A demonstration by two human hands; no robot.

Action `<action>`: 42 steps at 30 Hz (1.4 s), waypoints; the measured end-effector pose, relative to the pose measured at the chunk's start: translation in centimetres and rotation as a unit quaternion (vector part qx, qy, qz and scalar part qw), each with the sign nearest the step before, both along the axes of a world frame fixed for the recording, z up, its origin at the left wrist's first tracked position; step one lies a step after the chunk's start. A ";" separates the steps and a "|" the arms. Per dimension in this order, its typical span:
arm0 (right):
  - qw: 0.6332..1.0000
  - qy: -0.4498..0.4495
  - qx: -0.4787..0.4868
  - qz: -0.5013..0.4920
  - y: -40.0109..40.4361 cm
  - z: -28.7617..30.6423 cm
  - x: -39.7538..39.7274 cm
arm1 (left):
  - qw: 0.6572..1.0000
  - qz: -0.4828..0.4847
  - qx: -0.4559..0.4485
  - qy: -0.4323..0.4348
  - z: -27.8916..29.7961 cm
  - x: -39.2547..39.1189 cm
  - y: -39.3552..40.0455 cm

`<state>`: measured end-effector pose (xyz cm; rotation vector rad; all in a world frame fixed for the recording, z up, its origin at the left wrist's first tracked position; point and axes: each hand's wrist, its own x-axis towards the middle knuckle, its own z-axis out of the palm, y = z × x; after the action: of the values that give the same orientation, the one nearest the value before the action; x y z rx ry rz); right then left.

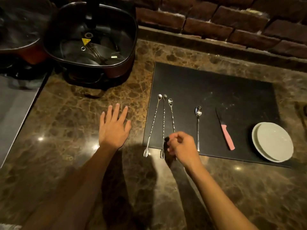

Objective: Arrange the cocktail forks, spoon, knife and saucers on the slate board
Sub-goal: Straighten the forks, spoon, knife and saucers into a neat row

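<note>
A black slate board [216,90] lies on the marble counter. Three long twisted cocktail forks lie side by side along its left part, tines hanging over the front edge: the left fork [152,127], the middle fork [163,123] and the right fork [172,115]. A teaspoon [198,123] lies right of them, then a knife with a pink handle [226,131]. Two stacked white saucers [272,141] sit at the board's front right corner. My right hand [181,145] is curled over the lower end of the right fork, fingers pinched at its stem. My left hand [114,127] lies flat and spread on the counter, left of the board.
A dark square electric pot [93,39] with a glass lid stands at the back left, another pot [18,30] beside it. A brick wall [224,17] runs along the back. A grey surface [15,110] borders the counter on the left.
</note>
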<state>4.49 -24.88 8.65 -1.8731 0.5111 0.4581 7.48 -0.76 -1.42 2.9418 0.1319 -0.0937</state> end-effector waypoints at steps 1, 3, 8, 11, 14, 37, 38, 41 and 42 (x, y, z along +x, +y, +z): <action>0.999 -0.009 -0.028 0.023 1.0 -0.5 1.3 | 1.000 -0.001 -0.002 -0.003 -0.1 0.0 0.0; 0.994 -0.025 -0.088 0.056 3.0 -1.5 3.7 | 1.000 0.005 -0.010 -0.011 -0.4 0.1 -0.2; 0.977 -0.037 -0.186 0.097 6.2 -3.2 7.2 | 0.997 0.001 0.015 -0.075 -1.1 0.0 -0.1; 0.960 -0.036 -0.262 0.088 6.5 -3.5 7.8 | 0.993 -0.007 0.035 -0.117 -1.4 -0.3 -0.4; 0.948 -0.041 -0.298 0.103 6.8 -3.8 8.5 | 0.991 -0.003 0.037 -0.128 -2.0 0.2 -0.3; 0.944 -0.071 -0.307 0.099 7.5 -5.1 12.4 | 0.998 0.016 0.003 -0.064 -1.7 0.5 0.1; 0.944 -0.072 -0.307 0.100 7.4 -5.1 12.5 | 0.998 0.017 0.002 -0.062 -1.6 0.5 0.1; 0.943 -0.076 -0.304 0.107 7.4 -5.1 12.8 | 0.998 0.019 0.000 -0.060 -1.5 0.6 0.1; 0.943 -0.078 -0.304 0.111 7.4 -5.1 12.9 | 0.998 0.019 -0.001 -0.059 -1.4 0.6 0.0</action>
<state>17.35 -17.46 3.57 -2.5584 0.3566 0.3111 8.04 -0.71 -2.87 2.9326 0.1713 0.0860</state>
